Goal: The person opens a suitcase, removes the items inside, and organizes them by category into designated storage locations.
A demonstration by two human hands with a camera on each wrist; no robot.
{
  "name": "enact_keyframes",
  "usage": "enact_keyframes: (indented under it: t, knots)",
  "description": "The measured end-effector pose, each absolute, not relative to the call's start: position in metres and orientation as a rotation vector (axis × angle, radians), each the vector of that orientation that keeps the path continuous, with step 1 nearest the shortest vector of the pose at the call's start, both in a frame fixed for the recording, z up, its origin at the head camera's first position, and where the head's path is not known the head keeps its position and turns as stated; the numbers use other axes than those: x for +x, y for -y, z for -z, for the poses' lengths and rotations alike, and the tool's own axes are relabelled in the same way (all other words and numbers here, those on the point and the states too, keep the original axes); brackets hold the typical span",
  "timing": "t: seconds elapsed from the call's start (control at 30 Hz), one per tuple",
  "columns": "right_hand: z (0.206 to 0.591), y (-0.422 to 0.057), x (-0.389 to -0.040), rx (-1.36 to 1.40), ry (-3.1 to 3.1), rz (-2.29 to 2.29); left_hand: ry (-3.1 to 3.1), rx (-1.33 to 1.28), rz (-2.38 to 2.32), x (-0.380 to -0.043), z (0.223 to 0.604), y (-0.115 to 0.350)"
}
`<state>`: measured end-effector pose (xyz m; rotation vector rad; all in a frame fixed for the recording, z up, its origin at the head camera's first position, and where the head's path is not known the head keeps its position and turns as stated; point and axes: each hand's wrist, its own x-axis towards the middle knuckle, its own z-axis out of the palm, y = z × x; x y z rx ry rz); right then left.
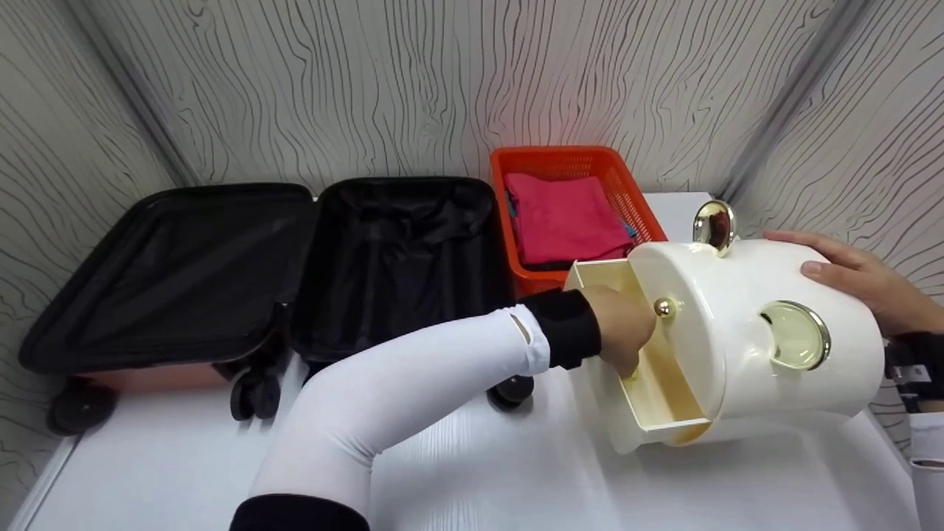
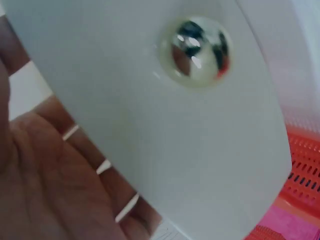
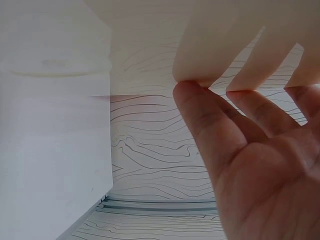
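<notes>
A glossy cream plastic organiser box [image 1: 767,346] with shiny gold metallic knobs [image 1: 664,307] is gleaming at right, beside a perforated orange plastic basket [image 1: 634,192] holding soft pink cloth [image 1: 564,217] and a matt black fabric-lined suitcase [image 1: 280,273].

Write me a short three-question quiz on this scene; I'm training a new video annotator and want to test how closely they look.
1. True or false: the drawer of the cream organizer box is pulled out.
2. What lies folded in the orange basket?
A. a pink cloth
B. white towels
C. black shoes
3. Fill in: the right hand rests with straight fingers on the box's ____ side, seen from the head view.

Key
1. True; the left hand reaches into it, beside the gold knob.
2. A, the pink cloth.
3. Far right; the open black suitcase lies on the other side of the table.
</notes>
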<state>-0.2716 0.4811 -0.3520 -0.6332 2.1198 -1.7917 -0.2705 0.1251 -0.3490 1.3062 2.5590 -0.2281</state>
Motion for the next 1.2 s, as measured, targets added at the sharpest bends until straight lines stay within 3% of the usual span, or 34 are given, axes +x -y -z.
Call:
enact_keyframes:
  t: [0.57,0.97,1.2]
  knots:
    - [0.354,-0.481,-0.274,-0.634,-2.117,1.791,-2.643,1.162,0.166,-0.267,0.366,-0.134]
    - [0.354,-0.483,-0.274,-0.707,-2.093,1.789,-2.622,1.623,-0.407,-0.281,0.362,-0.081]
    - [0.353,-0.482,-0.274,-0.703,-2.137,1.786,-2.735,1.232,-0.643,-0.296,0.344,-0.041]
